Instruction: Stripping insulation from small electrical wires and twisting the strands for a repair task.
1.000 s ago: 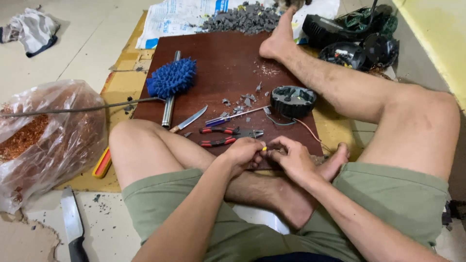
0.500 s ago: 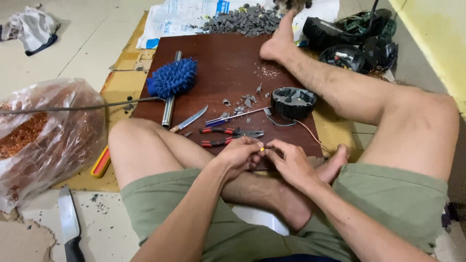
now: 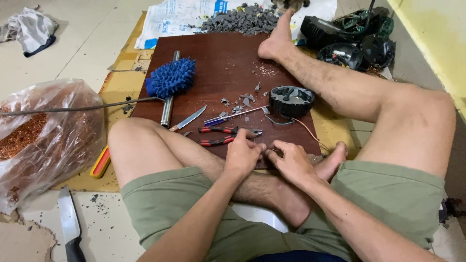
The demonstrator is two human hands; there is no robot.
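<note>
Wire piece, small, pinched between left hand (image 3: 242,154) and right hand (image 3: 290,162), both curled shut over it at the near edge of the brown board (image 3: 218,58); what it is exactly, cannot tell. Step judged: fine finger work, needing a steady grip. On board: one red-handled pliers (image 3: 225,136), one knife (image 3: 188,118), one screwdriver (image 3: 235,115), one blue brush (image 3: 171,77), one round black part (image 3: 291,100).
</note>
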